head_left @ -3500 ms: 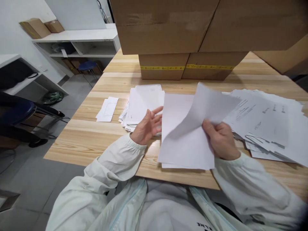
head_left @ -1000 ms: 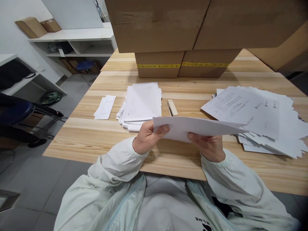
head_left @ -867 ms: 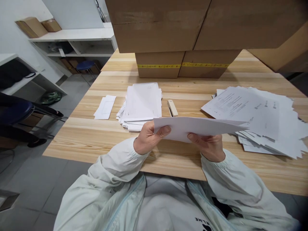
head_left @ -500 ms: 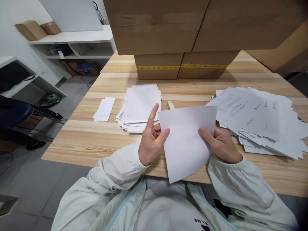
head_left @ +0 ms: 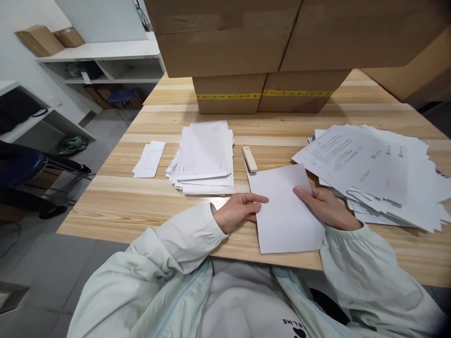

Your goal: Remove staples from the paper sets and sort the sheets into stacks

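Observation:
A blank white sheet of paper (head_left: 282,220) lies low over the near part of the table, tilted slightly. Its right edge is in my right hand (head_left: 327,206), with the thumb on top and the other fingers hidden beneath. At the left edge, my left hand (head_left: 241,211) pinches the paper, one finger stretched over its face. Just beyond the sheet's top left corner sits a beige stapler (head_left: 250,159). To the left is a neat stack of white papers (head_left: 204,152). A fanned, messy pile of printed sheets (head_left: 369,164) spreads out to the right.
Two small white slips (head_left: 150,159) lie at the table's left side. Large cardboard boxes (head_left: 229,37) are stacked at the back of the wooden table (head_left: 116,206). Blue stools (head_left: 121,96) and white shelves (head_left: 102,49) stand off to the left, near a person's dark-clad leg (head_left: 31,202).
The sheet has come down and turned flatter toward the table. My left hand has lowered, its raised index finger now on the paper. The stapler has come into fuller view.

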Demonstrator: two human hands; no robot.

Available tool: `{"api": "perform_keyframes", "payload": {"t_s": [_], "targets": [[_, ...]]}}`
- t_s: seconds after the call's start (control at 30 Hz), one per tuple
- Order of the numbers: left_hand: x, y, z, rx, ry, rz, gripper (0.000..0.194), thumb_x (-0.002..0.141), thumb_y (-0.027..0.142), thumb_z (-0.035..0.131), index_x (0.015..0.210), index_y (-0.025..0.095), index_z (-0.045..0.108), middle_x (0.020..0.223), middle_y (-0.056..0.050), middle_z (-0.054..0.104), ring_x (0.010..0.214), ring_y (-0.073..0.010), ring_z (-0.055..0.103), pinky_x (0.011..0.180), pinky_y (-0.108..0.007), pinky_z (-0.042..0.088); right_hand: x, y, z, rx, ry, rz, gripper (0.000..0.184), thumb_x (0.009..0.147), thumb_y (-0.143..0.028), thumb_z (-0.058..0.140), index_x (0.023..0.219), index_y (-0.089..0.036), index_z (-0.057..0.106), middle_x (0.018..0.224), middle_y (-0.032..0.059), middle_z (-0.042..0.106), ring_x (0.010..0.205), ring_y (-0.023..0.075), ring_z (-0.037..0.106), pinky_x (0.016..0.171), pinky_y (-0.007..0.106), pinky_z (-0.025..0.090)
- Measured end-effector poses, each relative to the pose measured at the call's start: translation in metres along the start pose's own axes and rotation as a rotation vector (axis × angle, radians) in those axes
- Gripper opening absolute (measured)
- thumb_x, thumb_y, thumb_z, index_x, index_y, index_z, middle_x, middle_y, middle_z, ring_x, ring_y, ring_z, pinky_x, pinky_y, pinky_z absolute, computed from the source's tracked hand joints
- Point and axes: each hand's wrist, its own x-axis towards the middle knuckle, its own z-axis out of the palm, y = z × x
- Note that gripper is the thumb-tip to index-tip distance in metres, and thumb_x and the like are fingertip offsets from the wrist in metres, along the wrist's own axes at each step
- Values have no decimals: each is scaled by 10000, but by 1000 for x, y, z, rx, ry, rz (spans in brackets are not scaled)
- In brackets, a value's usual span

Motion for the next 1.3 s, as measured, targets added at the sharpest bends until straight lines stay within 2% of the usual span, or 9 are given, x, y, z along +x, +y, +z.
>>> {"api": "perform_keyframes", "payload": {"t_s": [0.17, 0.33, 0.43, 0.5, 0.6, 0.73, 0.83, 1.13, 1.3], "targets": [[6, 10, 8, 85, 153, 5, 258, 761, -32, 667, 995, 59, 727, 621, 12, 629, 555, -65, 606, 624, -207, 507, 0, -9, 3, -275, 71, -23, 529, 894, -628, 508, 581, -213, 610, 589, 65, 671, 485, 206, 578, 431, 324, 400], [8, 14, 13, 88, 216, 1, 268, 762, -80, 608, 970, 49, 717, 597, 14, 611, 515, -62, 573, 597, -213, 496, -17, -45, -19, -872, 609, -226, 316, 936, -470, 503, 917, -229, 707, 755, 90, 710, 671, 289, 623, 576, 365, 345], [9, 16, 14, 84, 222, -2, 271, 787, -93, 556, 963, 48, 707, 592, 9, 613, 517, -65, 583, 581, -204, 503, -14, -90, -22, -907, 729, -516, 384, 1004, -447, 391, 904, -228, 691, 821, 95, 718, 743, 272, 626, 627, 363, 348], [8, 17, 14, 80, 226, -13, 273, 796, -95, 540, 966, 50, 697, 587, 8, 616, 518, -69, 596, 575, -201, 513, 6, -119, -9, -855, 676, -704, 347, 989, -384, 426, 796, -213, 659, 779, 76, 704, 698, 225, 591, 641, 345, 347], [8, 19, 14, 78, 236, -31, 270, 788, -93, 550, 963, 56, 691, 589, 4, 625, 513, -79, 608, 563, -204, 525, 56, -141, 29, -823, 447, -736, 326, 992, -281, 414, 779, -188, 642, 799, 70, 697, 739, 208, 579, 653, 331, 324], [8, 22, 11, 99, 255, -33, 269, 752, -92, 592, 943, 63, 700, 630, -11, 650, 538, -88, 627, 570, -212, 551, 117, -132, 81, -856, 280, -654, 361, 1030, -259, 340, 909, -163, 666, 1044, 139, 710, 986, 271, 572, 764, 362, 371], [8, 23, 9, 90, 251, -48, 276, 752, -93, 583, 947, 63, 699, 628, -9, 650, 545, -83, 625, 567, -202, 553, 135, -116, 102, -866, 218, -640, 399, 1048, -272, 299, 957, -157, 670, 1093, 152, 704, 1027, 280, 553, 851, 384, 381], [10, 25, 10, 82, 241, -58, 268, 747, -89, 587, 938, 64, 696, 631, -14, 649, 536, -97, 628, 557, -222, 551, 137, -101, 112, -915, 253, -682, 416, 1046, -298, 304, 991, -149, 688, 1079, 161, 717, 1053, 310, 535, 919, 440, 364], [6, 18, 9, 140, 241, -22, 279, 742, -72, 578, 954, 64, 698, 568, 29, 577, 501, -81, 578, 542, -217, 519, 131, -110, 97, -671, 361, -759, 343, 1026, -295, 341, 1118, -181, 651, 1209, 128, 690, 1125, 284, 559, 990, 432, 402]]}}
